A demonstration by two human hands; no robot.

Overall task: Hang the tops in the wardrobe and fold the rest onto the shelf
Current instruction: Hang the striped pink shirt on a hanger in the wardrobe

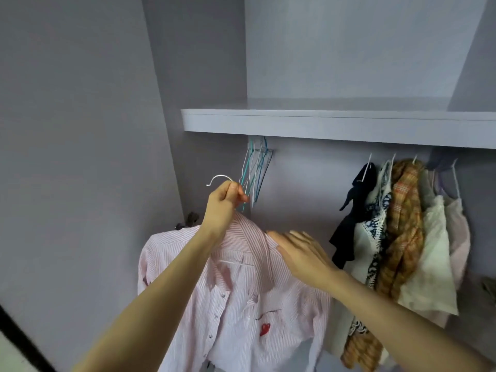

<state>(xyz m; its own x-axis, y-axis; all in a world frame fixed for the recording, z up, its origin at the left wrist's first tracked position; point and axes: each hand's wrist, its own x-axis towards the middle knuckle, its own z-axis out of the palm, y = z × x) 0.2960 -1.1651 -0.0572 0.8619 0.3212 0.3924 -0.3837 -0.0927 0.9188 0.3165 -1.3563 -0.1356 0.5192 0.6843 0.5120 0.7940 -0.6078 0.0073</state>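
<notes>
Pink shirt (236, 304) hanger (220, 179) gripped by left hand (222, 202); right hand (300, 253) flat, open on shoulder.

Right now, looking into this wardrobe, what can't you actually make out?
- Hanging rail: hidden behind the shelf front edge in the head view; only hook tops show.
- Striped shirt hem: cut off by the bottom edge.
- Hanger neck: covered by the left hand.
- Shirt's shoulder: under the right hand.
- Hung clothes: they overlap, so no sure count.
- Empty hangers: too thin and bunched to count.
</notes>
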